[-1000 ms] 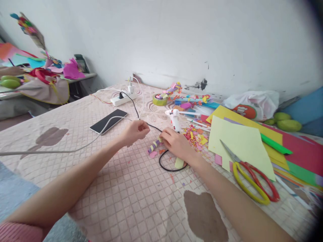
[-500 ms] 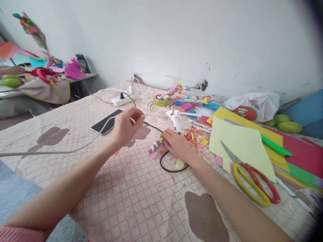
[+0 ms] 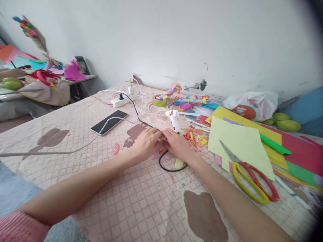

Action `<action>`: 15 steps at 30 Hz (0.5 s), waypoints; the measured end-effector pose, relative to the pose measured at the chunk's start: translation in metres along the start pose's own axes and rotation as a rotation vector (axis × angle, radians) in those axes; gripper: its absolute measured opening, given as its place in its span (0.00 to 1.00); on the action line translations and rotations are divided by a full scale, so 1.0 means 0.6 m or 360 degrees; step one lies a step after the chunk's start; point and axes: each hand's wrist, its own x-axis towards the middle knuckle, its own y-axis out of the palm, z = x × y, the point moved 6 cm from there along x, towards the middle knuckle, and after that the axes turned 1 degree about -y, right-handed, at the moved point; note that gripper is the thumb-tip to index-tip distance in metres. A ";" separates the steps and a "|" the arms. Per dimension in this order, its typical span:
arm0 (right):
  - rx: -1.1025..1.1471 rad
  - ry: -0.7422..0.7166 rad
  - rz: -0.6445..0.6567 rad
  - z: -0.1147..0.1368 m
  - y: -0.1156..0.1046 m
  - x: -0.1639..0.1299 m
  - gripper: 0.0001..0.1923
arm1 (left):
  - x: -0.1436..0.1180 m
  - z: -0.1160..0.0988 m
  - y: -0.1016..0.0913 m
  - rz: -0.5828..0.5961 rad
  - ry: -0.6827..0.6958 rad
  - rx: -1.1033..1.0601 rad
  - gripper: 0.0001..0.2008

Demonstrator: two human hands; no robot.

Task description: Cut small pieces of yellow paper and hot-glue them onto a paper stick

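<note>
My left hand (image 3: 148, 143) and my right hand (image 3: 176, 144) meet over the table, fingertips together and curled. Between them is the purple and pale yellow striped paper stick, now almost wholly hidden behind the fingers; both hands appear closed on it. A white glue gun (image 3: 174, 120) stands just beyond my right hand, with a white glue stick out of its back. Its black cord (image 3: 161, 165) loops on the cloth below that hand, beside a pale yellow paper scrap (image 3: 179, 163). Colourful paper shreds (image 3: 194, 137) lie to the right.
Scissors (image 3: 248, 178) rest partly on pale yellow sheets (image 3: 237, 141) at right. A phone (image 3: 109, 122) lies at left, crossed by a white cable (image 3: 83, 147). Behind are a power strip (image 3: 123, 100), green tape (image 3: 159, 101) and a plastic bag (image 3: 252, 102). Another person's hand (image 3: 12, 73) shows far left.
My left hand has come down and right from above the phone's edge to join my right hand, covering the striped stick. The right hand has barely moved.
</note>
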 end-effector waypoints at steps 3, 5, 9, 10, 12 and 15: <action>0.0027 -0.0012 0.0011 0.001 -0.001 0.000 0.13 | -0.002 0.003 0.003 -0.0004 -0.0027 -0.0022 0.01; 0.0036 -0.0017 0.0015 0.002 -0.002 0.001 0.13 | -0.003 0.005 0.004 -0.0009 -0.0034 -0.0037 0.01; 0.0012 -0.0023 0.0033 0.002 -0.004 0.001 0.12 | -0.006 0.007 0.005 -0.0006 -0.0044 -0.0061 0.01; 0.0005 -0.0024 0.0037 0.002 -0.005 0.000 0.11 | -0.006 0.007 0.004 -0.0007 -0.0054 -0.0065 0.02; -0.0005 -0.0026 0.0043 0.002 -0.005 0.000 0.10 | -0.006 0.009 0.003 -0.0015 -0.0086 -0.0077 0.04; -0.0013 -0.0019 0.0045 0.001 -0.004 0.001 0.08 | -0.005 0.012 0.002 -0.0022 -0.0126 -0.0106 0.05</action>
